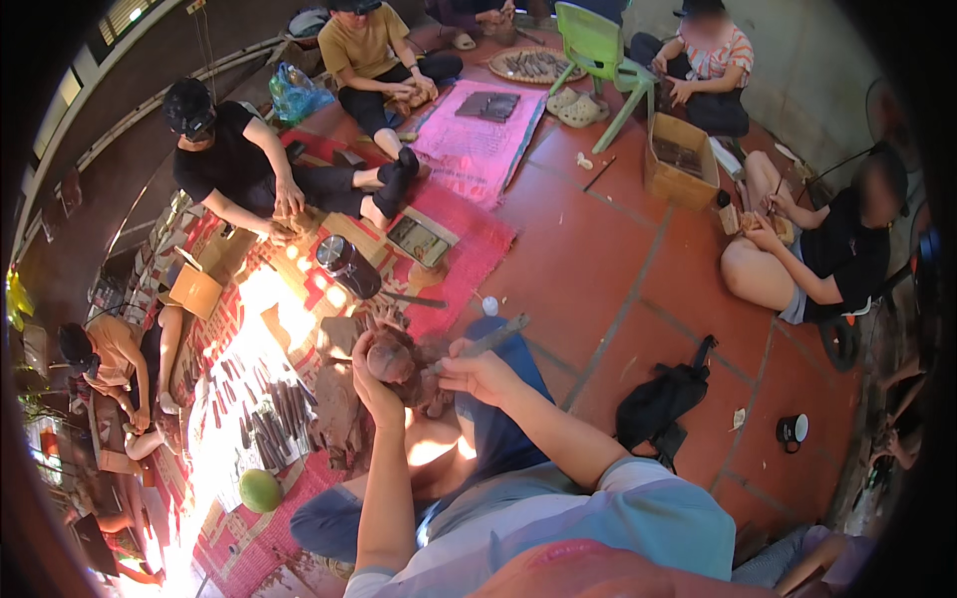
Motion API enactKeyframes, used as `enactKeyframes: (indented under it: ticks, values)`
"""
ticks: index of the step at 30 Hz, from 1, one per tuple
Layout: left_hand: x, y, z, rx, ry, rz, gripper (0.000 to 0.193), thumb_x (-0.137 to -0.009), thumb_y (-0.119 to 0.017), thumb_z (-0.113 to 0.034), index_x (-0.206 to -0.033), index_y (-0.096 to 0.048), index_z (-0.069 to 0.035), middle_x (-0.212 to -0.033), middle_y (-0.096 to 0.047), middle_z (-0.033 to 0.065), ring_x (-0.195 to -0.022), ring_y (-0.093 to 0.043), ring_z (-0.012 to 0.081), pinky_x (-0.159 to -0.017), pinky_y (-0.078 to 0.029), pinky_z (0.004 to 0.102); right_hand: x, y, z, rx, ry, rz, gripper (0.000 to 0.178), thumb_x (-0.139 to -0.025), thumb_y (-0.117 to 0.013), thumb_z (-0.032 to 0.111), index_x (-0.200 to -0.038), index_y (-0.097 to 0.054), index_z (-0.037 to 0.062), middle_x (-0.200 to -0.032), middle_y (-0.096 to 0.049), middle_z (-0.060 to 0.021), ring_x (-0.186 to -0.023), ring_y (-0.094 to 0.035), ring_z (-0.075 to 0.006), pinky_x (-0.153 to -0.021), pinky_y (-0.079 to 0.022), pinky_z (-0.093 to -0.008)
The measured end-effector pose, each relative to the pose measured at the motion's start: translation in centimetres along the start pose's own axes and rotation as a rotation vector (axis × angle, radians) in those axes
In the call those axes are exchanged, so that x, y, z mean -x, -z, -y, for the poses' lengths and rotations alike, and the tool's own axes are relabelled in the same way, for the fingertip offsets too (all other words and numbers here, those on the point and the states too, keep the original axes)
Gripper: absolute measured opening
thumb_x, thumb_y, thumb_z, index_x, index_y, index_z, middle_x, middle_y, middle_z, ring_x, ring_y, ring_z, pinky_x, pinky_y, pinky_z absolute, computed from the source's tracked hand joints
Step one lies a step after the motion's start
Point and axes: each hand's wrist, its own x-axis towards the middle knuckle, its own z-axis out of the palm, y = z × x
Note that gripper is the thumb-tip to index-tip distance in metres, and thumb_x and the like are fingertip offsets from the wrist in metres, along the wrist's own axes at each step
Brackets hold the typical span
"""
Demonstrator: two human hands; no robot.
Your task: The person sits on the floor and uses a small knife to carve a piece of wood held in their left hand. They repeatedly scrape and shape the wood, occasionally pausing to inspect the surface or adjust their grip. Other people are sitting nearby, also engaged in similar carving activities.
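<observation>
In my lap I see a brown, rounded carved piece (394, 363), rough and lumpy around its lower part. My left hand (375, 397) is wrapped around its left side. Pinched in my right hand (480, 379) is a chisel-like tool (502, 334), whose wide grey-brown end sticks out up and to the right. Its other end points toward the piece; whether they touch is hidden by my fingers. Beside my left forearm lie a rough brown block (344, 404) and several dark-handled carving tools (264, 424) in rows.
A green round fruit (261, 490) sits on the red mat (478, 254) at left. Ahead stands a dark metal pot (347, 265). On the tiles at right lie a black bag (660, 404) and a mug (793, 430). Several people sit around, near a green chair (603, 55) and cardboard box (683, 164).
</observation>
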Motion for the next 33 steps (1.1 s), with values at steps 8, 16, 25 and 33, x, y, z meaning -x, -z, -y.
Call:
enactKeyframes:
  ticks: [8,16,25,33]
  values:
    - [0.2,0.3,0.2,0.035,0.063,0.017,0.053,-0.099,-0.026,-0.041,-0.116,-0.052,0.002,-0.111,-0.057,0.0119,-0.102,-0.054,0.0199,-0.090,-0.041,0.0308,0.0,-0.2,0.0,0.118,0.050,-0.036,0.020,-0.081,-0.063,0.001,-0.087,-0.048,0.0123,-0.084,-0.060,-0.0034,-0.083,-0.063,-0.0208,-0.080,-0.052,-0.0413]
    - [0.6,-0.2,-0.3,0.103,0.035,0.054,0.051,-0.099,-0.026,-0.038,-0.117,-0.052,0.002,-0.112,-0.056,0.0121,-0.103,-0.053,0.0203,-0.091,-0.040,0.0311,0.9,-0.8,-0.7,0.219,0.144,-0.100,0.020,-0.082,-0.064,0.003,-0.089,-0.048,0.0121,-0.089,-0.061,-0.0069,-0.084,-0.063,-0.0216,-0.081,-0.053,-0.0419]
    - [0.2,0.1,-0.1,0.026,0.011,0.036,0.049,-0.098,-0.027,-0.036,-0.117,-0.052,0.001,-0.110,-0.057,0.0133,-0.103,-0.054,0.0209,-0.091,-0.041,0.0316,0.2,0.0,-1.0,0.011,0.095,-0.031,0.014,-0.085,-0.059,0.000,-0.087,-0.051,0.0119,-0.091,-0.065,-0.0099,-0.089,-0.065,-0.0235,-0.080,-0.053,-0.0408]
    - [0.3,0.0,-0.5,0.019,0.013,0.039,0.052,-0.099,-0.026,-0.040,-0.116,-0.052,0.002,-0.111,-0.057,0.0121,-0.103,-0.053,0.0205,-0.091,-0.040,0.0315,0.6,-0.8,-1.1,0.119,0.180,-0.052,0.019,-0.083,-0.060,-0.001,-0.089,-0.048,0.0116,-0.090,-0.059,-0.0057,-0.088,-0.062,-0.0218,-0.081,-0.052,-0.0410]
